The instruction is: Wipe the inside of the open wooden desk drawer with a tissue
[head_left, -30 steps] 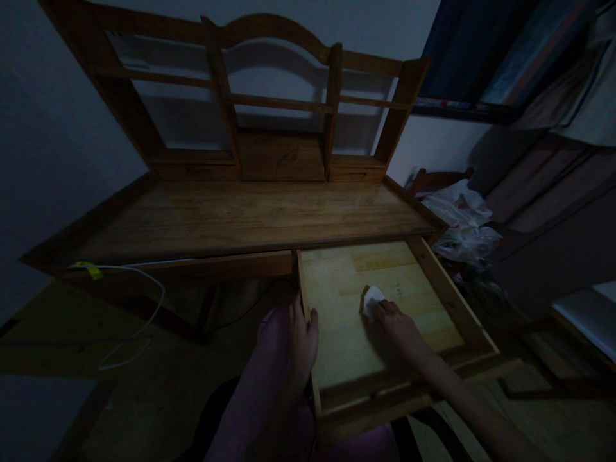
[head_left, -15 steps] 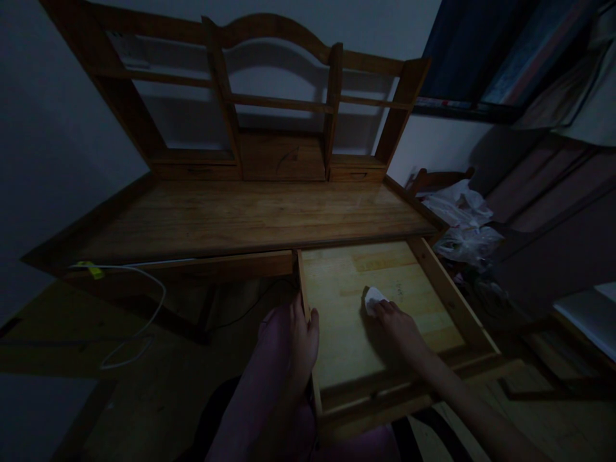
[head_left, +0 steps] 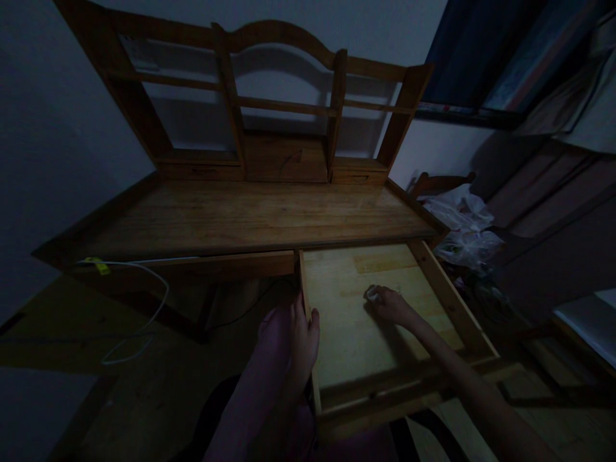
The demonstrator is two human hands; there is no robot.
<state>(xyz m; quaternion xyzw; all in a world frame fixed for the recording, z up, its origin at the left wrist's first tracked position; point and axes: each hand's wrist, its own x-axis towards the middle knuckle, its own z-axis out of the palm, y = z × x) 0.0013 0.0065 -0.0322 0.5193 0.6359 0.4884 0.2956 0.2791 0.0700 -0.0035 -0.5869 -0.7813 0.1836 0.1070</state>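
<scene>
A wooden drawer (head_left: pixel 337 346) stands pulled out from the desk, its pale bottom showing. Inside it, my right hand (head_left: pixel 391 306) is closed around a small crumpled white tissue (head_left: pixel 371 293), low over the middle of the drawer bottom. Part of the tissue is hidden by my fingers. My left hand (head_left: pixel 304 340) holds the drawer's left side wall, thumb over the top edge and fingers along the outside.
The wooden desk (head_left: pixel 269 215) carries a shelf unit (head_left: pixel 286 106) at its back. A white cable (head_left: pixel 166 289) with a yellow tag hangs at the left front. Plastic bags (head_left: pixel 462 215) lie on a chair at right. My legs are below the desk front.
My right hand has shifted slightly up and left over the drawer bottom. The tissue is now more bunched up and covered by the fingers. My left hand stays on the drawer wall.
</scene>
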